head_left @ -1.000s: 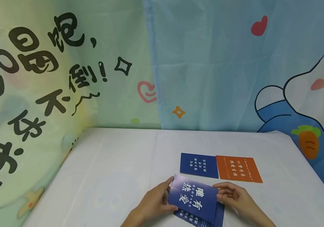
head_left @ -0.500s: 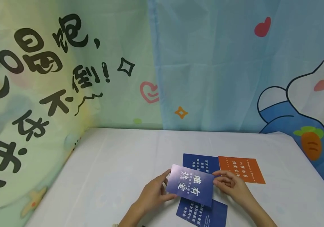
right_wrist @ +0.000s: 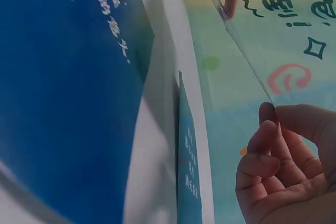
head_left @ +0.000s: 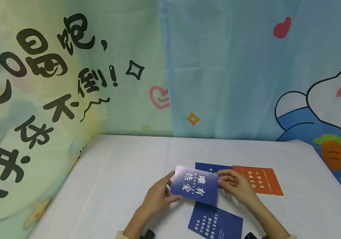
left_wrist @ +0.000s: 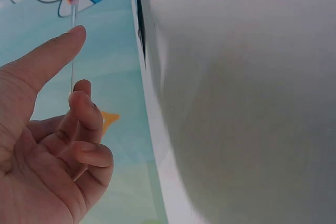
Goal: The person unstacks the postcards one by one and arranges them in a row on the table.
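A purple-blue card [head_left: 193,187] with large white characters is held up off the table between both hands. My left hand [head_left: 158,194] grips its left edge, index finger at the upper corner and thumb at the lower one. At the upper right corner, thumb and index finger of my right hand [head_left: 236,184] pinch it. Both wrist views show the card edge-on, as a thin line. Below it lies a dark blue card [head_left: 218,220] with white writing, cut off by the frame. Behind it, another blue card [head_left: 209,166] is partly covered from view.
An orange card [head_left: 260,179] lies at the right, against the back blue card. The white-covered table [head_left: 122,166] reaches back to a printed cloth backdrop [head_left: 218,83]. Dark wrist cameras [head_left: 149,234] show at the bottom edge.
Both hands have carried the card away from the body and somewhat left. More of the front blue card shows now, while the back blue card is more hidden. The head view has shifted slightly.
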A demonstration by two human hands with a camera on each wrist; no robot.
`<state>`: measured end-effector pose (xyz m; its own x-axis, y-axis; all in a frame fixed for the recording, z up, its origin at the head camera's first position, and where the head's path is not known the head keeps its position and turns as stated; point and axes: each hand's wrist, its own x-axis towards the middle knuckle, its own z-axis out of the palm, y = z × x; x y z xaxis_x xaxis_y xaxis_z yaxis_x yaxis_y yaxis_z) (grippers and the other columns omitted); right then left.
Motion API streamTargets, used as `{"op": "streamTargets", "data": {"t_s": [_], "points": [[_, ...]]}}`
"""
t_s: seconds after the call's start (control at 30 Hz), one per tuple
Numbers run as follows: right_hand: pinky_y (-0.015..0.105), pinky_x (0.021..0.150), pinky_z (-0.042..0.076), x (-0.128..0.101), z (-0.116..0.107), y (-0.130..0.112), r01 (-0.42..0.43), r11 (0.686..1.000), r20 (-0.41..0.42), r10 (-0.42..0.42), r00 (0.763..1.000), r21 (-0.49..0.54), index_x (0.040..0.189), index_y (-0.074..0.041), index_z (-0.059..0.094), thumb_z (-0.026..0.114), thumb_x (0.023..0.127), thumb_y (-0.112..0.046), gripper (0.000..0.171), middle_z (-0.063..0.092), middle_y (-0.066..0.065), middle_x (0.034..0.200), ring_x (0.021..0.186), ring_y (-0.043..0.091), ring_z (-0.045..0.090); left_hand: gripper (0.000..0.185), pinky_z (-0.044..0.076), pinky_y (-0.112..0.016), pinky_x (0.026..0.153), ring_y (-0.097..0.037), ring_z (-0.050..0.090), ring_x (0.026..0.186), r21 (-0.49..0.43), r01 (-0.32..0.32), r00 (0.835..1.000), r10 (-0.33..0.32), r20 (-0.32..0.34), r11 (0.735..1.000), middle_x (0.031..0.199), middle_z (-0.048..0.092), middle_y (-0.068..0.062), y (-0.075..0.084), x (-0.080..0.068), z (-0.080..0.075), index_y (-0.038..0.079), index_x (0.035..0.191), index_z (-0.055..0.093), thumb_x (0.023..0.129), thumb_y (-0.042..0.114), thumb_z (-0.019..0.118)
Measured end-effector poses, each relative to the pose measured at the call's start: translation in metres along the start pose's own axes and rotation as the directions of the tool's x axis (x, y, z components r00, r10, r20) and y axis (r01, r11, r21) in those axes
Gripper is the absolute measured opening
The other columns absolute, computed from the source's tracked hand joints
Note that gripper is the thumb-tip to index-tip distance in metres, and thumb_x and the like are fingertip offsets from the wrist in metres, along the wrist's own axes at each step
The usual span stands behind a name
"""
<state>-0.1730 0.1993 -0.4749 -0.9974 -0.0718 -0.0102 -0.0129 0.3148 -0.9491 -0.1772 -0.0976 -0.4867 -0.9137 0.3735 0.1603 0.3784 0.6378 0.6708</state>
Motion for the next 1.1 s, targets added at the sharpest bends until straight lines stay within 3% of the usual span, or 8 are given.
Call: {"op": "streamTargets", "data": {"t_s": [0.33,0.63,0.9,1.1], "points": [[0.028,0.059,0.052,0.018,0.002,-0.006,0.028,0.999,0.092,-0.029,0.995,0.018,0.124,0.004,0.055,0.066,0.094,-0.015,0.038,0.068,0.014,0.097,0.069,0.014,0.064,0.084,0.041,-0.019,0.056,-0.002,0.05,0.062,-0.006,-0.003,0.999,0.003,-0.049,1.0,0.092,0.063,0.002,-0.007,0.004,-0.008,0.004,0.145,0.044,0.076,0.028,0.084],[0.025,0.055,0.048,0.032,0.013,-0.01,0.042,0.999,0.088,-0.042,0.995,0.003,0.125,0.003,0.055,0.066,0.094,-0.016,0.037,0.068,0.015,0.095,0.068,0.014,0.062,0.071,0.043,-0.019,0.054,0.0,0.049,0.062,-0.047,0.013,0.993,-0.019,-0.119,0.999,0.091,0.066,-0.003,-0.02,0.005,-0.012,0.001,0.139,0.052,0.08,0.029,0.08],[0.025,0.056,0.047,0.047,0.026,-0.008,0.05,0.998,0.088,-0.052,0.995,0.024,0.126,0.003,0.056,0.065,0.094,-0.014,0.037,0.067,0.019,0.102,0.07,0.016,0.061,0.071,0.044,-0.019,0.055,-0.001,0.05,0.063,-0.213,0.064,0.99,-0.088,-0.106,0.975,0.092,0.062,-0.002,-0.037,0.009,-0.012,0.002,0.138,0.05,0.078,0.021,0.082],[0.026,0.057,0.048,0.057,0.034,-0.005,0.051,0.999,0.107,-0.051,0.993,0.006,0.127,0.004,0.056,0.065,0.094,-0.014,0.038,0.067,0.02,0.106,0.072,0.014,0.06,0.069,0.045,-0.018,0.055,-0.001,0.051,0.064,-0.294,0.039,0.992,-0.072,-0.104,0.955,0.093,0.061,-0.005,-0.054,0.01,-0.011,0.002,0.14,0.048,0.08,0.014,0.081]]}}
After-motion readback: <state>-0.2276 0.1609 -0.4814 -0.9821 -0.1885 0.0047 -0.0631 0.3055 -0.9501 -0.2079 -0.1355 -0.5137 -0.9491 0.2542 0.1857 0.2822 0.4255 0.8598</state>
